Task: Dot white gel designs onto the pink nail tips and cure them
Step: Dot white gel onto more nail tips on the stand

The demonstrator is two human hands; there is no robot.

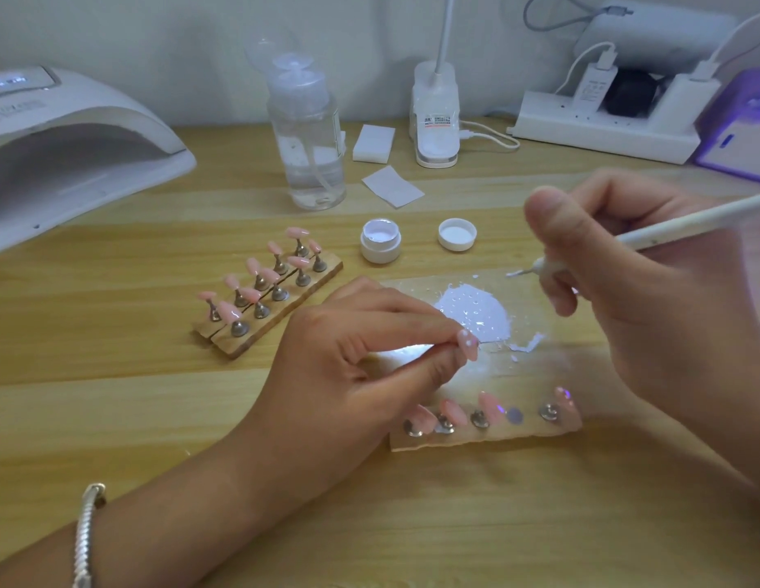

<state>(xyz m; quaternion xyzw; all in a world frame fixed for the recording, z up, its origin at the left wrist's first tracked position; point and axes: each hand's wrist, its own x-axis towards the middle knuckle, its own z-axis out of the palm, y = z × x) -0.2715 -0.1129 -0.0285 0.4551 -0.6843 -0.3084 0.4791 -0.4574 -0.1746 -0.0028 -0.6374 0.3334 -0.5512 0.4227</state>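
Note:
My left hand (pixel 361 354) pinches a pink nail tip (pixel 468 343) that carries white dots, held over a clear palette (pixel 552 333). A smear of white gel (pixel 476 309) lies on that palette. My right hand (pixel 649 307) grips a white dotting pen (pixel 675 227), its tip raised above the palette's far edge with white gel on it. A wooden stand (pixel 488 439) in front of the palette holds several pink tips, with one magnet spot bare. Two more stands (pixel 268 307) with pink tips sit to the left.
An open white gel jar (pixel 380 244) and its lid (pixel 456 234) sit behind the palette. A large white curing lamp (pixel 73 150) is at far left. A pump bottle (pixel 308 142), wipes (pixel 391 186), a desk lamp base (pixel 435 120) and a power strip (pixel 603 129) line the back.

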